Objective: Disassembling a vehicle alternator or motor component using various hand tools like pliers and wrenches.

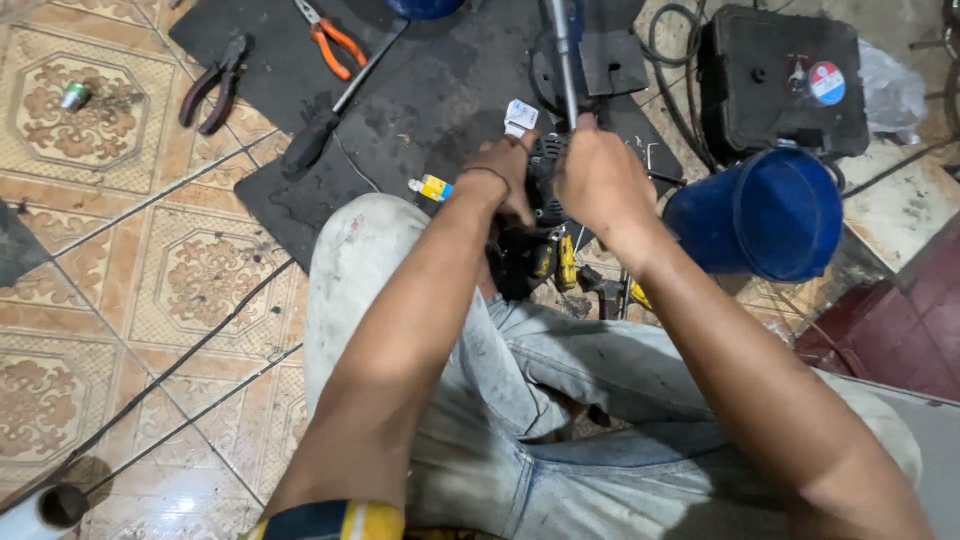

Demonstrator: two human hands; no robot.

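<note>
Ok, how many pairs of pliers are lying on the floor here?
2. The orange-handled pliers lie on the black mat at the top. The dark-handled pliers lie at the mat's left edge, partly on the tiles. More may be hidden under the hands.

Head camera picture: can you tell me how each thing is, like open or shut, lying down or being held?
Blue bucket: tipped on its side.
Black case: shut.
Orange pliers: lying on the mat, handles apart.
Dark pliers: lying on the tiles.
Black motor part: gripped by left hand.
Metal rod: gripped by right hand.
</note>
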